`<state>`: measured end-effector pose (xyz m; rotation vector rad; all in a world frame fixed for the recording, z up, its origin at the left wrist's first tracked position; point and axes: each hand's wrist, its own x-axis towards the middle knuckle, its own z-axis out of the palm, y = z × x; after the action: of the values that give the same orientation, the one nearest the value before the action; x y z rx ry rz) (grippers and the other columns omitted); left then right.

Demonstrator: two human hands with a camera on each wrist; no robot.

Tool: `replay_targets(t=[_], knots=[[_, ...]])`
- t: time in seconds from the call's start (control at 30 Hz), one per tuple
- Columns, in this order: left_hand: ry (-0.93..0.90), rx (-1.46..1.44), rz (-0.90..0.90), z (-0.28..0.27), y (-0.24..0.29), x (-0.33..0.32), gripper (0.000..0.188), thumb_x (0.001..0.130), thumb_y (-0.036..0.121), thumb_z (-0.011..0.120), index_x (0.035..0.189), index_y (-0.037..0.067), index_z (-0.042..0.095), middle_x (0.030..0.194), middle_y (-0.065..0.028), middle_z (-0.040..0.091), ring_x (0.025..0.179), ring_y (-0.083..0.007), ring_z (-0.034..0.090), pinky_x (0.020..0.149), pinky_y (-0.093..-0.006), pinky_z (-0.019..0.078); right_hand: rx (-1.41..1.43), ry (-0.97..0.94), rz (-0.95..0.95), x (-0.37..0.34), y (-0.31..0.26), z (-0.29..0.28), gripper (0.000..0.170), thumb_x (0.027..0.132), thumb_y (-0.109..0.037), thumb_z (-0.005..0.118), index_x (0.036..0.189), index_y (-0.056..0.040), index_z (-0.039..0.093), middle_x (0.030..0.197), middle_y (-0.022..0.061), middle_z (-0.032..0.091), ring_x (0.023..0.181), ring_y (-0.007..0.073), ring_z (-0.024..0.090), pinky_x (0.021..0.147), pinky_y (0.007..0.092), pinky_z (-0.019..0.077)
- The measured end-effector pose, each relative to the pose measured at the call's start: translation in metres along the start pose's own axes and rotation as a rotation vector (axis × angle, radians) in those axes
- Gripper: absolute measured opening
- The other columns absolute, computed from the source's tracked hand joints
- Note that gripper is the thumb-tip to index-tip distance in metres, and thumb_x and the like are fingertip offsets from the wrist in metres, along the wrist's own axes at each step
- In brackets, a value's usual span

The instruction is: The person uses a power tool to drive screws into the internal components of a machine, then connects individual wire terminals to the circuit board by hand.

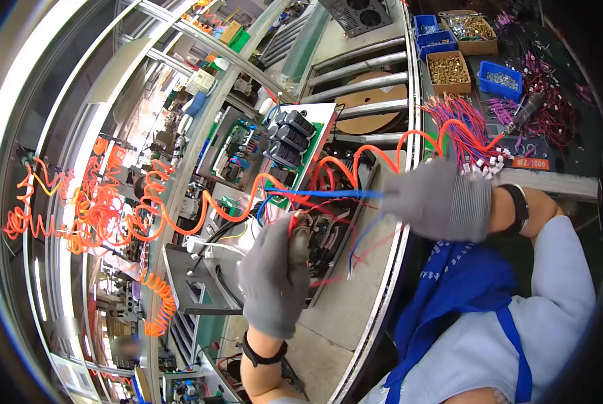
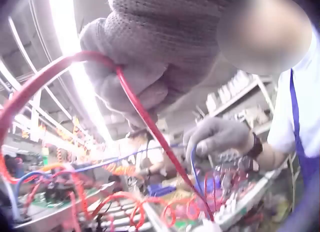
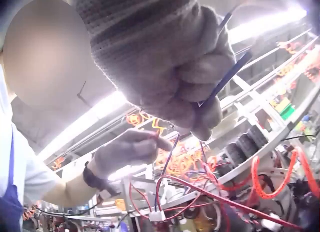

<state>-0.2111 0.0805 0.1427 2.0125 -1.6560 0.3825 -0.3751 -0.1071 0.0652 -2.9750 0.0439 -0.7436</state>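
In the head view the gloved left hand (image 1: 274, 273) pinches a red wire near the opened unit with a green circuit board (image 1: 311, 145). The gloved right hand (image 1: 439, 198) grips a blue wire (image 1: 342, 193) that stretches left to the board area. A red wire (image 2: 150, 122) passes across the fingers of the left hand (image 2: 150, 57) in the left wrist view. From the right hand (image 3: 160, 62) in the right wrist view, the blue wire (image 3: 227, 77) sticks out between curled fingers. A white connector (image 3: 157, 215) hangs on red and blue wires below.
An orange coiled hose (image 1: 375, 149) crosses above the unit. At the right stand blue bins (image 1: 500, 81) and boxes of small parts (image 1: 447, 71), beside bundled red and purple wires (image 1: 459, 124). Metal rollers (image 1: 362, 87) lie beyond the unit. A metal rail (image 1: 389, 283) edges the bench.
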Motion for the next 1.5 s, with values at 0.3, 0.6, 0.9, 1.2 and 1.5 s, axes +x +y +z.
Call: replay_targets(t=[0.3,0.6,0.9,1.2,1.5], knots=[[-0.381,-0.021,0.158,0.081,-0.009,-0.037,0.010,0.083,0.009,0.062,0.093,0.007,0.061,0.065,-0.0131,0.056,0.064,-0.0353,0.058,0.059,-0.0421,0.0452,0.211,-0.274,-0.240,-0.026,-0.047,0.045,0.009,0.080,-0.015,0.058,0.083,-0.0100,0.065,0.081,0.0073,0.060,0.065,0.0256,0.067,0.048,0.0390,0.0522],[-0.655,-0.472,-0.037,0.092,-0.049,-0.043,0.022,0.096,0.023,0.058,0.099,0.002,0.062,0.072,-0.0112,0.057,0.063,-0.0195,0.053,0.061,-0.0331,0.0452,0.307,-0.184,-0.053,-0.035,-0.013,0.059,0.014,0.089,-0.027,0.060,0.089,-0.0142,0.064,0.081,0.0062,0.058,0.065,0.0270,0.064,0.053,0.0403,0.0504],[-0.522,-0.884,-0.512,0.111,-0.047,-0.054,0.027,0.099,0.026,0.050,0.097,0.000,0.058,0.075,-0.0037,0.059,0.069,-0.0114,0.054,0.065,-0.0277,0.0458,0.265,-0.247,-0.017,-0.028,-0.013,0.060,0.023,0.092,-0.032,0.057,0.087,-0.0102,0.060,0.083,0.0079,0.056,0.071,0.0278,0.064,0.058,0.0404,0.0521],[-0.500,-0.795,-0.529,0.116,-0.042,-0.055,0.026,0.099,0.023,0.050,0.090,0.001,0.058,0.066,-0.0055,0.055,0.060,-0.0134,0.055,0.057,-0.0306,0.0442,0.218,0.055,-0.262,-0.004,-0.014,0.058,0.012,0.081,-0.018,0.062,0.091,-0.0114,0.059,0.076,0.0056,0.053,0.071,0.0235,0.060,0.060,0.0354,0.0497],[-0.419,-0.811,-0.484,0.110,-0.032,-0.054,0.027,0.098,0.026,0.051,0.087,0.001,0.055,0.064,-0.0007,0.051,0.056,-0.0078,0.047,0.054,-0.0244,0.0384,0.176,0.010,-0.177,0.000,-0.009,0.050,0.013,0.082,-0.019,0.066,0.094,-0.0131,0.063,0.077,0.0054,0.058,0.067,0.0244,0.062,0.055,0.0376,0.0489]])
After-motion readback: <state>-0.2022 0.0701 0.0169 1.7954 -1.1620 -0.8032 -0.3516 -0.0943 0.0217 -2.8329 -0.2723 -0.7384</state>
